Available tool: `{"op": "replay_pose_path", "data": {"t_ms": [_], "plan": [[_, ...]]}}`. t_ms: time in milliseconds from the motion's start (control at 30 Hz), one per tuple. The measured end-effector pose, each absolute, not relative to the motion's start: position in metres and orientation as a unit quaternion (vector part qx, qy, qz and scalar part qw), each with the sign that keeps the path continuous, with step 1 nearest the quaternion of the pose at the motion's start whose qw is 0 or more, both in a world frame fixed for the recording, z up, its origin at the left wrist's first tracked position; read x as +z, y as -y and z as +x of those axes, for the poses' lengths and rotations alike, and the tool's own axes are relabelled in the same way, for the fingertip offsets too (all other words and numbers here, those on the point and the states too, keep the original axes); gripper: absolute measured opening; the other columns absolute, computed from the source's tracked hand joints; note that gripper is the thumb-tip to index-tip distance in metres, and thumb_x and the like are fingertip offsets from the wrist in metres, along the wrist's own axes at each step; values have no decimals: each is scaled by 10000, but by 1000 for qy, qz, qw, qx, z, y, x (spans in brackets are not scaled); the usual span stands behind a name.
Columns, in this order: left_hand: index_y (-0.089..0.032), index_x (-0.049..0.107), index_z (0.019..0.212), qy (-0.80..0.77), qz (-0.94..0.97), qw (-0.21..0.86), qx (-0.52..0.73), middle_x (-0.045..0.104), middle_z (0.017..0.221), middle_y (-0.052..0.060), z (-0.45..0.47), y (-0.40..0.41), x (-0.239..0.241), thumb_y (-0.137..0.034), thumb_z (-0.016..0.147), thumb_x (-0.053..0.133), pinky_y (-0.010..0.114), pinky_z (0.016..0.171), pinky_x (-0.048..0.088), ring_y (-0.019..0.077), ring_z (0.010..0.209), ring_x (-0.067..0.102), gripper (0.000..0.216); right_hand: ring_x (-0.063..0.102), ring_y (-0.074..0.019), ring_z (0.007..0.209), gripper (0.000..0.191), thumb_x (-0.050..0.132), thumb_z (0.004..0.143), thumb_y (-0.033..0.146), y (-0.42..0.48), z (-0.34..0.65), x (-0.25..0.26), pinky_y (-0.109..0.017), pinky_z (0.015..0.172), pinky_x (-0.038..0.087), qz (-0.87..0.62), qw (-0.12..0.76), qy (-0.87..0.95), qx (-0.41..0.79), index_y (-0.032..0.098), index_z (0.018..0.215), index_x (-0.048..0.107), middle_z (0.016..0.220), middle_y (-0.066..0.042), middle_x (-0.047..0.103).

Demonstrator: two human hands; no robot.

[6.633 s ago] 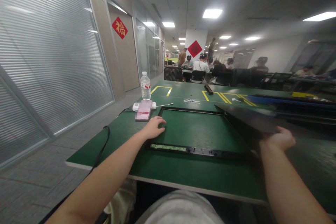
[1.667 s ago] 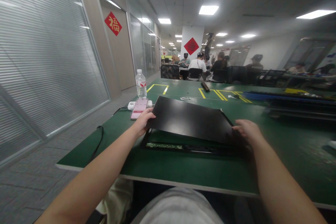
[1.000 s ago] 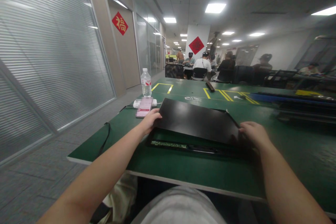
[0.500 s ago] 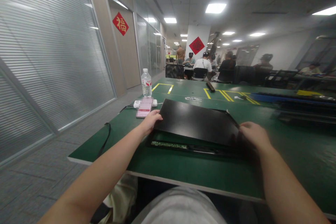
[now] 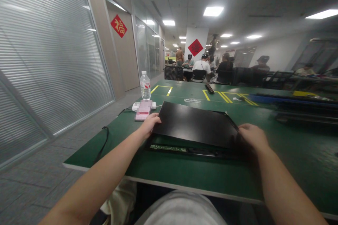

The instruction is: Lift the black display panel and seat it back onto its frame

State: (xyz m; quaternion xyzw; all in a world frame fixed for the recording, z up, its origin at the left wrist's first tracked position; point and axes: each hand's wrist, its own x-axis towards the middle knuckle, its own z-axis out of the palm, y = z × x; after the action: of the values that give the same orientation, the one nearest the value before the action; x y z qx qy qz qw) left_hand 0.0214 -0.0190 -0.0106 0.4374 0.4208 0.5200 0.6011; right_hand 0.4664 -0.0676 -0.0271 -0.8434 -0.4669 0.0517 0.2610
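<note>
A thin black display panel point(image 5: 196, 124) is held at a slant above the green table, its near edge raised. My left hand point(image 5: 151, 125) grips its left side, with the thumb on top. My right hand point(image 5: 255, 137) is closed on its right edge. Under the panel lies a black frame or housing point(image 5: 224, 154), partly hidden. A strip of green circuit board point(image 5: 169, 148) shows in the gap along the panel's near edge.
Left of the panel are a phone point(image 5: 143, 110), a white power strip point(image 5: 153, 105) and a water bottle point(image 5: 145, 86). A black cable point(image 5: 104, 144) crosses the table's left edge. Stacked dark panels point(image 5: 311, 110) lie at right. Several people sit at tables beyond.
The view has turned slightly, so everything sits a little lower and further left. Both hands keep their hold on the panel, which has hardly moved over the table.
</note>
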Motion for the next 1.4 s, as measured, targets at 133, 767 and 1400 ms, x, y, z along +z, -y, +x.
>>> {"op": "replay_pose_path", "data": {"t_ms": [133, 767, 1400], "plan": [[-155, 643, 854, -420, 444, 602, 514, 680, 640, 6, 19, 19, -12, -122, 492, 607, 273, 535, 472, 192, 583, 636, 365, 696, -282, 883, 274, 603, 745, 322, 69, 464, -26, -336, 695, 497, -845, 261, 464, 51, 256, 946, 777, 864, -99, 748], [-150, 698, 1073, -389, 398, 653, 513, 777, 826, 76, 19, 13, -17, -64, 658, 751, 314, 662, 580, 221, 705, 740, 427, 687, -293, 889, 239, 603, 757, 303, 65, 470, -30, -358, 697, 499, -840, 266, 466, 79, 246, 910, 777, 953, -87, 760], [-164, 700, 1099, -377, 412, 657, 506, 774, 829, 69, 19, 14, -17, -32, 634, 662, 305, 633, 564, 225, 698, 734, 485, 667, -254, 758, 186, 616, 737, 266, 63, 471, -30, -351, 680, 476, -834, 293, 457, 101, 239, 844, 766, 862, -70, 752]]}}
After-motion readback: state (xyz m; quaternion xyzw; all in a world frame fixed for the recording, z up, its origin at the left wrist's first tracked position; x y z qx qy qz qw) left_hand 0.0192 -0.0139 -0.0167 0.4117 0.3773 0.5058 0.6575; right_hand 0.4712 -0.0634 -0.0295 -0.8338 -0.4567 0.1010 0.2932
